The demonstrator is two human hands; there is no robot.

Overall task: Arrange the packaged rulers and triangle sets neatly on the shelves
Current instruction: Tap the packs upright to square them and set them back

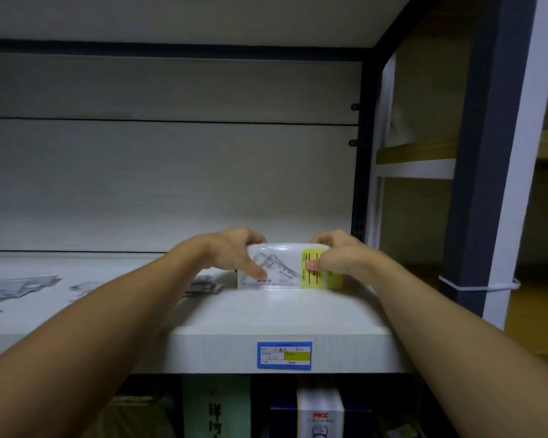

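A clear plastic packet of triangle rulers (283, 267) with a yellow label at its right end stands upright on its long edge on the white shelf (266, 314), toward the right side. My left hand (234, 254) grips the packet's left end, thumb on the front. My right hand (336, 257) grips the right end over the yellow label. More flat packets (203, 284) lie just left of the held one, partly hidden by my left forearm. Further packets (16, 287) lie flat at the shelf's far left.
A blue price tag (284, 355) is stuck on the shelf's front edge. The dark shelf upright (361, 184) stands close to the right of the packet. Boxes and a green package (215, 406) fill the shelf below. A thick post (487, 153) rises at the right.
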